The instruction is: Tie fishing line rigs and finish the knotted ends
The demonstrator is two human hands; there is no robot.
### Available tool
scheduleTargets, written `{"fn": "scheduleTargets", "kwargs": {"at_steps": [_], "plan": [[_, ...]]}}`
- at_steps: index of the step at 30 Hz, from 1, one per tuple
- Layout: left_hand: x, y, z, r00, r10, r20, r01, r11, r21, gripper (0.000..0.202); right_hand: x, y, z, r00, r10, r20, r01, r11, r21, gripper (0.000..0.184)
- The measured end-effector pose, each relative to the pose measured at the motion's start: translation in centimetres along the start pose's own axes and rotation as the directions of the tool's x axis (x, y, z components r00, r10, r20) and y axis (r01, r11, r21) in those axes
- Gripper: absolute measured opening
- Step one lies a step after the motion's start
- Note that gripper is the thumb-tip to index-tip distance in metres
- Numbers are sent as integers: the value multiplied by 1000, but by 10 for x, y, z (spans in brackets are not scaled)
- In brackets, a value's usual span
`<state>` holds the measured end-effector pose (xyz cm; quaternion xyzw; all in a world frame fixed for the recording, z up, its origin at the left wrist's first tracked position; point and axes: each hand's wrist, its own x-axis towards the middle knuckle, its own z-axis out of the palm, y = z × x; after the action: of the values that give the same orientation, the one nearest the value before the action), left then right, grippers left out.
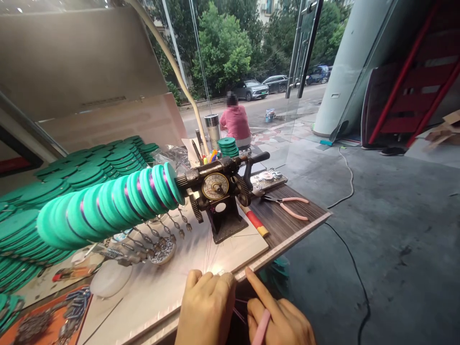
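My left hand is closed at the table's front edge, with its knuckles up. Thin pinkish fishing line runs from under it towards my right hand, and faint strands lead up the board; the pinch itself is hidden. My right hand curls around a pink handle with the index finger stretched to the table edge; the tool's head is out of sight. Beyond stands a dark metal hand-crank winder with a dial, carrying a long row of green foam spools. Metal swivel-like pieces hang below the row.
Stacks of green spools fill the left. A small bowl of beads, a white round lid and an orange tray lie nearby. Pink-handled pliers rest at right. A person in pink sits outside.
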<state>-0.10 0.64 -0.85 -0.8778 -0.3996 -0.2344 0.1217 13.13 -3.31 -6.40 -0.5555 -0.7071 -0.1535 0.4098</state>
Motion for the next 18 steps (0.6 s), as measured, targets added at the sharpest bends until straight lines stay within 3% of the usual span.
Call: {"fn": "scheduleTargets", "kwargs": {"at_steps": [4,10,18], "plan": [[-1,-2,1,999,26,27,-26,1000,12,24,-1,-1,5,995,46,-94,-45,999,17,30],[-7,-2,12,997,4,-76,-4,1000,-5,22,-2,2,5,999,2,-36,-1,1000,5,26],[-9,-3,17,995,-7,-101,3,999,-41,19,-8,3,12,999,3,-45,-4,1000,-16,28]]}}
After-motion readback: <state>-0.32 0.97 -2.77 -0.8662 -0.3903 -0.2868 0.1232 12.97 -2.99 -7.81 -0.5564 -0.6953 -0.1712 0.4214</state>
